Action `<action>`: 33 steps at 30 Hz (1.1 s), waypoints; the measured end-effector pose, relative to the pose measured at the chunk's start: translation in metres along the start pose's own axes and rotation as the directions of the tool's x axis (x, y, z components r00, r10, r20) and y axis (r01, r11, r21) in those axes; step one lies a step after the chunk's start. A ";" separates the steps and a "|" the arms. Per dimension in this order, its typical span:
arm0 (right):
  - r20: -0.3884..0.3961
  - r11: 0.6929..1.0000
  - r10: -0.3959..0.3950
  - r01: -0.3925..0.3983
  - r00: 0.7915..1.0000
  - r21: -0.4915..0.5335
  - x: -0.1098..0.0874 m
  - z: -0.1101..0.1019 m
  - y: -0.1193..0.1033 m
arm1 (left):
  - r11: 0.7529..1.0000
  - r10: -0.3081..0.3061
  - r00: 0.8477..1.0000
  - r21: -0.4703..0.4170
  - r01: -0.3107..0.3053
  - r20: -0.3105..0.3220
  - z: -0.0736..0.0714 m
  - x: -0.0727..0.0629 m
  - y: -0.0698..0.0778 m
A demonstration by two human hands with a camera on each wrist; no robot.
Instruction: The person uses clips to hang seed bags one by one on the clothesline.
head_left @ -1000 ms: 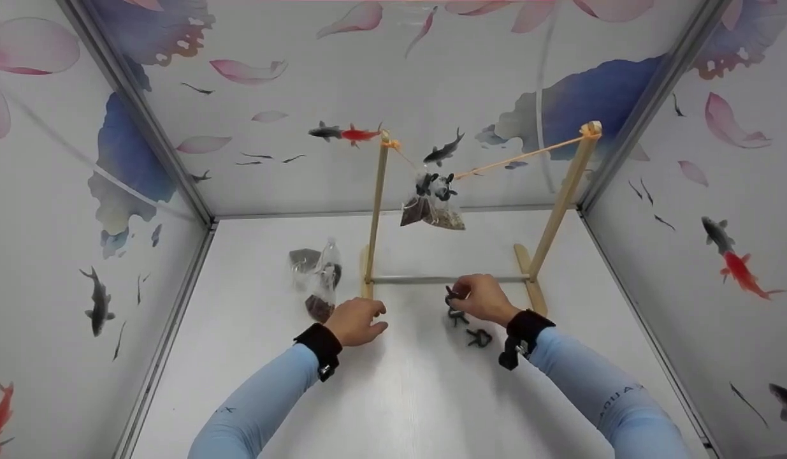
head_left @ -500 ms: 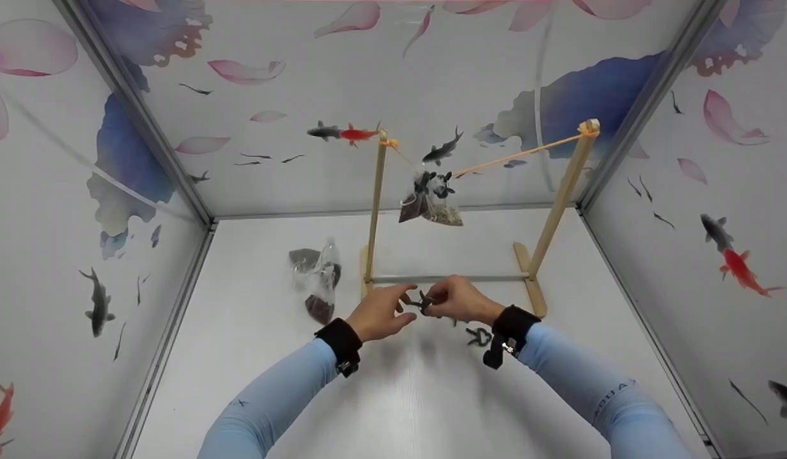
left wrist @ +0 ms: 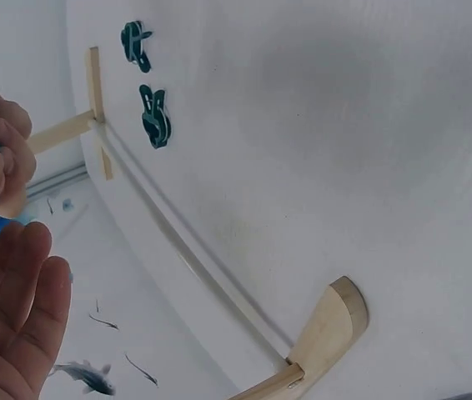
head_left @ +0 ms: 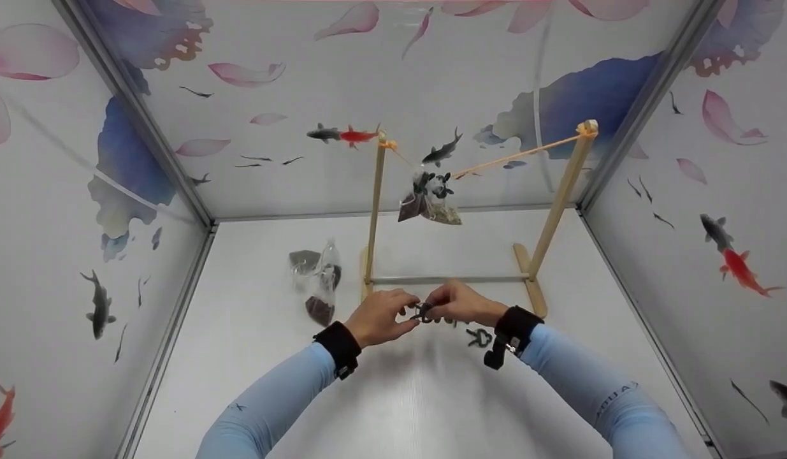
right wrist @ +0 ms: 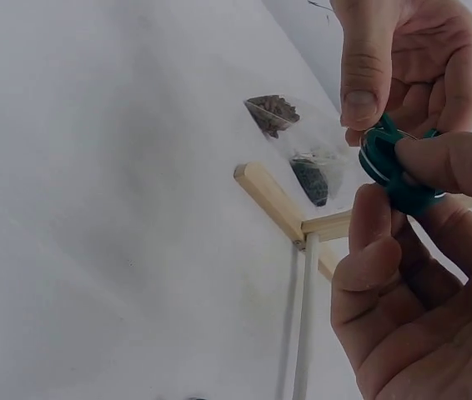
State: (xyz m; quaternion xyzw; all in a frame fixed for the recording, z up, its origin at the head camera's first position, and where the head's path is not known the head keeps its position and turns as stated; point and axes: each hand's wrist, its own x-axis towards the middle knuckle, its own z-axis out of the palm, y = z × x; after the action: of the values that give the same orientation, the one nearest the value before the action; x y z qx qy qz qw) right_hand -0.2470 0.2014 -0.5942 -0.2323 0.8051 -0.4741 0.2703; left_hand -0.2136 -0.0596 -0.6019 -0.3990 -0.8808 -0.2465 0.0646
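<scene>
Thumb and fingers of my right hand (head_left: 463,303) pinch a dark green spring clip (right wrist: 386,162) in front of the wooden stand. My left hand (head_left: 382,317) meets it from the other side, thumb and forefinger at the clip's handle ends; its other fingers (left wrist: 40,300) are loosely bent. Part of the clip is hidden behind the fingertips. Two more green clips lie on the white table, one (left wrist: 156,117) beside the other (left wrist: 136,43) in the left wrist view; in the head view one clip (head_left: 479,338) shows below my right hand.
Behind my hands stands a frame with two wooden posts (head_left: 562,204) and a low crossbar (head_left: 450,279). Clipped bags (head_left: 443,213) hang from its sagging orange cord (head_left: 520,156). Filled clear bags (head_left: 320,309) lie left of it. Printed panels (head_left: 368,83) wall the table.
My right hand has lifted a clip from beside the others and carried it left. My left hand has moved right to meet it, and its fingers have closed in on the clip.
</scene>
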 end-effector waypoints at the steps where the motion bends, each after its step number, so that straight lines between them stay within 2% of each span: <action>1: 0.003 1.000 0.003 -0.003 1.000 0.008 0.000 0.000 0.001 | 1.000 0.019 1.000 0.022 -0.019 -0.009 0.000 -0.001 -0.001; 7: 0.028 0.999 0.008 -0.009 1.000 0.037 -0.002 0.003 -0.002 | 0.980 0.136 0.990 0.155 -0.128 -0.046 -0.002 -0.004 -0.005; 10: 0.029 0.998 0.022 -0.024 0.999 0.052 -0.003 0.002 -0.003 | 0.971 0.155 0.987 0.191 -0.145 -0.038 -0.003 -0.007 -0.007; 18: -0.009 0.993 0.061 -0.060 0.998 0.104 -0.009 -0.004 -0.002 | 0.974 0.067 0.998 0.215 -0.069 0.018 -0.006 -0.019 -0.013; 25: -0.025 0.996 0.050 -0.048 0.998 0.080 -0.012 -0.003 0.001 | 0.981 0.012 1.000 0.193 -0.013 0.007 -0.005 -0.028 -0.016; 29: -0.022 0.999 0.030 -0.029 0.999 0.040 -0.009 0.001 0.003 | 0.982 -0.012 1.000 0.189 0.009 0.015 -0.004 -0.029 -0.016; 33: -0.018 0.998 0.016 -0.015 1.000 0.055 -0.006 0.007 0.001 | 0.986 -0.029 1.000 0.166 0.028 0.003 -0.002 -0.029 -0.015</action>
State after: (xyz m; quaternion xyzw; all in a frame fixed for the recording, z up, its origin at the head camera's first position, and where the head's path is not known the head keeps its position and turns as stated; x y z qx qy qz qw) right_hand -0.2381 0.2009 -0.5964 -0.2142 0.7961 -0.4960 0.2726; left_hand -0.2054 -0.0886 -0.6145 -0.3804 -0.9040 -0.1723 0.0916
